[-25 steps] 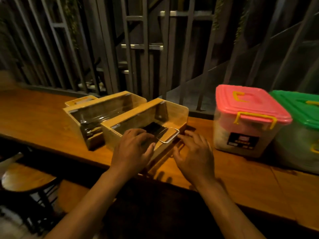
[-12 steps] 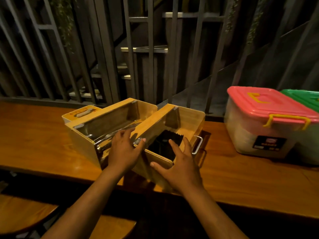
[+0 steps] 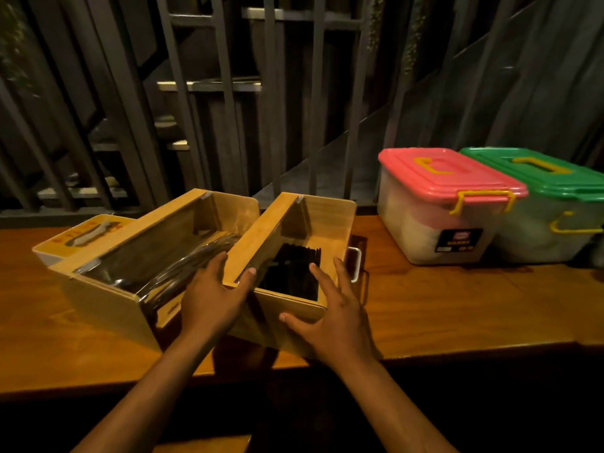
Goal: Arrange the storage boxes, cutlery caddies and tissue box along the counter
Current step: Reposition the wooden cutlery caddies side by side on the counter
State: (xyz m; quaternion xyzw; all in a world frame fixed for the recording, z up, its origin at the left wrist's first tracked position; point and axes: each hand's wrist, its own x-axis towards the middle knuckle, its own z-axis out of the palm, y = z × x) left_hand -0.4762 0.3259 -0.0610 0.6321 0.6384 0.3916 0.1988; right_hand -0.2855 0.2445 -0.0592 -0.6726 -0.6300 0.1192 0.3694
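Observation:
Two wooden cutlery caddies stand side by side on the wooden counter (image 3: 457, 299). The right caddy (image 3: 323, 223) holds black cutlery and has a metal handle on its right side. My left hand (image 3: 212, 295) grips its left wall near the front. My right hand (image 3: 333, 308) clasps its front right corner, thumb on the front face. The left caddy (image 3: 104, 295) holds metal cutlery. Behind it lies a yellow tissue box (image 3: 81, 233). A pink-lidded storage box (image 3: 444, 204) and a green-lidded storage box (image 3: 555, 204) stand at the right.
Dark metal bars and a staircase (image 3: 209, 86) rise right behind the counter's back edge. The counter's front edge runs just below my wrists, with dark floor beneath. Bare counter lies between the right caddy and the pink-lidded box.
My hands moved from the caddy's front end to gripping its left wall and front right corner. The right caddy has turned and now sits closer and more parallel to the left one.

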